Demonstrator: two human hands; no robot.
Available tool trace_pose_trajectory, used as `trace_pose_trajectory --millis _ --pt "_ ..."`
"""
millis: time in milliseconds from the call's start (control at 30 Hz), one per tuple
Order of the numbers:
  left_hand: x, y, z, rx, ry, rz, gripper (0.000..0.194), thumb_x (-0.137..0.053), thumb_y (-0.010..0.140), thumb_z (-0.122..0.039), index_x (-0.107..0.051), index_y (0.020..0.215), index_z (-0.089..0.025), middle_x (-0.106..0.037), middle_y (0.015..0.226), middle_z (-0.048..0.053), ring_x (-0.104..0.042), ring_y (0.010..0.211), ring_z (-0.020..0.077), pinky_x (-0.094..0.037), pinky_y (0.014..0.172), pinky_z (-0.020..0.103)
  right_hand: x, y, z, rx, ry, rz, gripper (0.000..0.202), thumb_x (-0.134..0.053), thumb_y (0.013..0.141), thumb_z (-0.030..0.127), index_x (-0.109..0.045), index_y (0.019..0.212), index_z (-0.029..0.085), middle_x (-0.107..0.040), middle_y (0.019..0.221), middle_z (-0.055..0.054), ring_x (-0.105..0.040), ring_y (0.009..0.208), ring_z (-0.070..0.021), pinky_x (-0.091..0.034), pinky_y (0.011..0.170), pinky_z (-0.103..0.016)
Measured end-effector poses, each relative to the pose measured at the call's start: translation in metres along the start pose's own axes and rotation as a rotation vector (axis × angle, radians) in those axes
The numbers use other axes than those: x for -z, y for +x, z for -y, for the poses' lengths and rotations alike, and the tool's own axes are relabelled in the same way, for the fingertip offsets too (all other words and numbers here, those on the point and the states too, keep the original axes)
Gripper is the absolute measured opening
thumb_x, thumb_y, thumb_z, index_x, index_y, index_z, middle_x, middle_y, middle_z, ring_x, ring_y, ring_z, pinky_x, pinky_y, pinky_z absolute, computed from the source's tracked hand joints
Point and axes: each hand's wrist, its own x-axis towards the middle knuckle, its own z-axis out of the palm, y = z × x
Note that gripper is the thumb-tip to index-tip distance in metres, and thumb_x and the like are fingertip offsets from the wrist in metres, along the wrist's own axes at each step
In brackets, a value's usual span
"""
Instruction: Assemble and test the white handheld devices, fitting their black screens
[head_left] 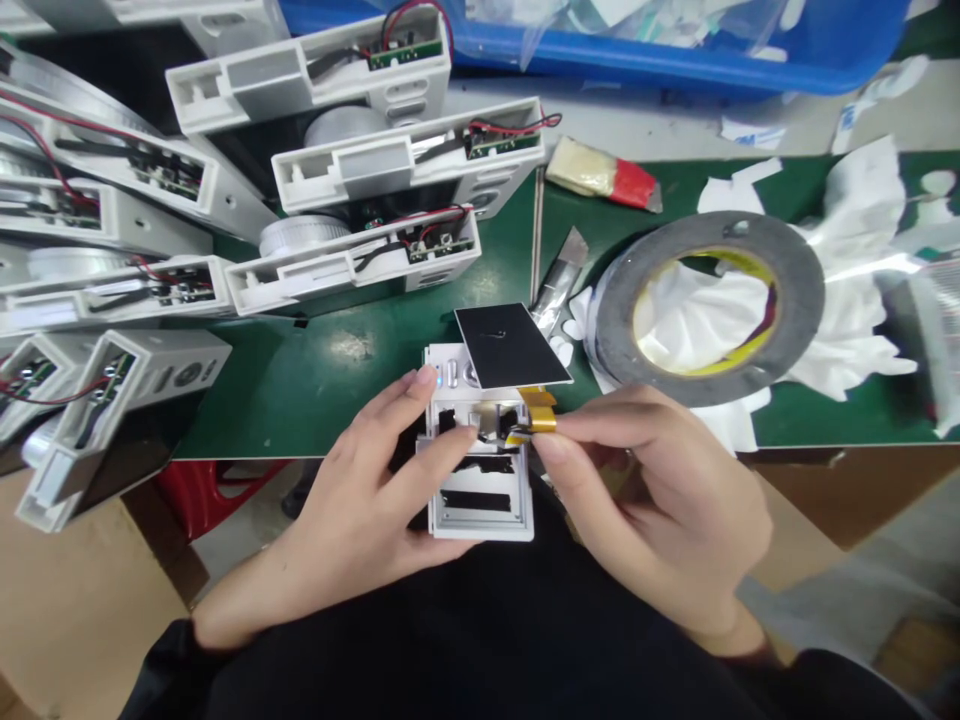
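Left hand (367,475), thumb and fingers parted, grips white housing (480,482); right hand (660,500) pinches orange ribbon (540,414), positioning that likely calls for gentle alignment.

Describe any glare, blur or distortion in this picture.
Head view: pale glare on the green tabletop; head view: the white housings at left look stretched and splayed, probably wide-angle distortion; head view: fine detail on the gold ribbon at the right hand looks soft; head view: dark clothing shows little detail.
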Motion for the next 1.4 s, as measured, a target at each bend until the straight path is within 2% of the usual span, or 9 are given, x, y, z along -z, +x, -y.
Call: trace_pose_trajectory --millis 167,433,500,633,700,833,1000,1133,1400 --pt "0.003 0.000 0.000 -0.016 0.028 0.038 0.044 -0.069 0.100 -0.039 -0.055 0.137 -0.020 -0.048 0.150 0.025 -0.055 0.145 0.0443 -0.061 0.107 0.059 0.002 -0.001 0.000 -0.035 0.069 -0.005 0.023 -0.066 0.094 0.005 -0.063 0.101 0.027 -0.066 0.074 0.002 -0.061 0.057 -0.0143 -0.051 0.047 -0.031" --pt "0.004 -0.001 -0.005 -0.027 0.134 0.047 0.038 -0.065 0.102 -0.039 -0.057 0.133 -0.019 -0.045 0.150 0.025 -0.060 0.137 0.0442 -0.065 0.101 0.058 -0.007 0.000 -0.003 -0.017 0.093 -0.023 0.022 -0.066 0.095 0.005 -0.060 0.100 0.025 -0.069 0.077 0.001 -0.063 0.060 -0.0147 -0.051 0.047 -0.032" --pt "0.005 0.000 -0.005 -0.029 0.133 0.053 0.045 -0.067 0.101 -0.044 -0.055 0.136 -0.017 -0.048 0.149 0.027 -0.061 0.137 0.0440 -0.064 0.102 0.058 -0.008 0.001 -0.004 -0.007 0.103 -0.023 0.021 -0.066 0.095 0.005 -0.061 0.099 0.025 -0.069 0.077 0.001 -0.063 0.060 -0.0151 -0.051 0.047 -0.032" --pt "0.013 0.001 -0.003 0.016 -0.025 0.033 0.077 -0.061 0.096 -0.070 -0.042 0.146 -0.015 -0.054 0.148 0.029 -0.059 0.142 0.0397 -0.064 0.105 0.056 -0.009 0.001 -0.005 0.001 0.095 0.005 0.019 -0.067 0.094 0.006 -0.063 0.096 0.024 -0.072 0.079 0.001 -0.066 0.063 -0.0150 -0.055 0.052 -0.031" --pt "0.020 0.002 0.001 0.026 -0.055 0.039 0.082 -0.060 0.093 -0.073 -0.041 0.148 -0.015 -0.052 0.152 0.030 -0.057 0.145 0.0392 -0.064 0.105 0.055 -0.010 0.001 -0.006 0.002 0.098 -0.002 0.016 -0.068 0.095 0.008 -0.063 0.094 0.023 -0.071 0.079 0.002 -0.066 0.064 -0.0136 -0.057 0.054 -0.029" --pt "0.038 0.009 0.014 -0.123 0.066 0.146 0.071 -0.061 0.096 -0.068 -0.055 0.138 -0.011 -0.048 0.156 0.032 -0.056 0.146 0.0435 -0.062 0.108 0.057 -0.011 0.000 -0.008 -0.011 0.119 -0.008 0.015 -0.067 0.097 0.009 -0.061 0.096 0.023 -0.071 0.080 0.002 -0.066 0.064 -0.0128 -0.056 0.054 -0.027" --pt "0.052 0.020 0.031 -0.276 0.172 0.273 0.044 -0.052 0.108 -0.050 -0.059 0.136 -0.016 -0.057 0.152 0.027 -0.064 0.137 0.0393 -0.066 0.099 0.054 -0.013 0.001 -0.009 -0.009 0.147 0.009 0.013 -0.066 0.098 0.010 -0.061 0.098 0.023 -0.073 0.085 0.000 -0.068 0.071 -0.0121 -0.059 0.061 -0.026" --pt "0.049 0.022 0.037 -0.289 0.132 0.263 0.042 -0.060 0.105 -0.047 -0.059 0.137 -0.019 -0.061 0.148 0.024 -0.069 0.132 0.0363 -0.069 0.094 0.048 -0.017 0.002 -0.010 0.004 0.155 -0.005 0.012 -0.068 0.097 0.012 -0.063 0.097 0.023 -0.073 0.084 0.000 -0.069 0.070 -0.0131 -0.056 0.057 -0.026" --pt "0.037 0.020 0.036 -0.255 0.143 0.215 0.038 -0.066 0.101 -0.052 -0.067 0.133 -0.032 -0.058 0.149 0.017 -0.068 0.128 0.0406 -0.066 0.090 0.052 -0.019 0.002 -0.015 -0.009 0.146 -0.007 0.011 -0.067 0.098 0.011 -0.062 0.096 0.021 -0.071 0.084 0.000 -0.068 0.073 -0.0122 -0.056 0.061 -0.024"
